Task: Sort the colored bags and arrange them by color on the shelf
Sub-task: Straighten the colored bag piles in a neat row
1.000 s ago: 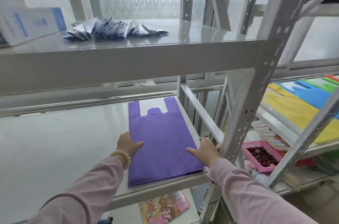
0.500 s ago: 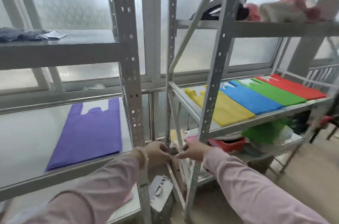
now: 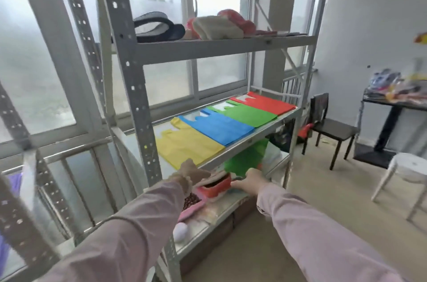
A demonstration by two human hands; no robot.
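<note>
Head view is showing both hands reaching, the left hand (image 3: 193, 172) and right hand (image 3: 250, 181) empty and loosely spread, toward the loose green bag (image 3: 245, 161) under the shelf (image 3: 249, 141) front edge; pinching one layer only appears advisable.

No text, label, brand, number or sign can be read in this view. The yellow bag (image 3: 188, 146), the blue bag (image 3: 219, 128), the green bag (image 3: 250, 114) and the red bag (image 3: 265, 103) on the shelf (image 3: 240, 146) have plain surfaces without print. The colourful things on the far worktop (image 3: 397, 103) are too blurred to show any writing.
</note>
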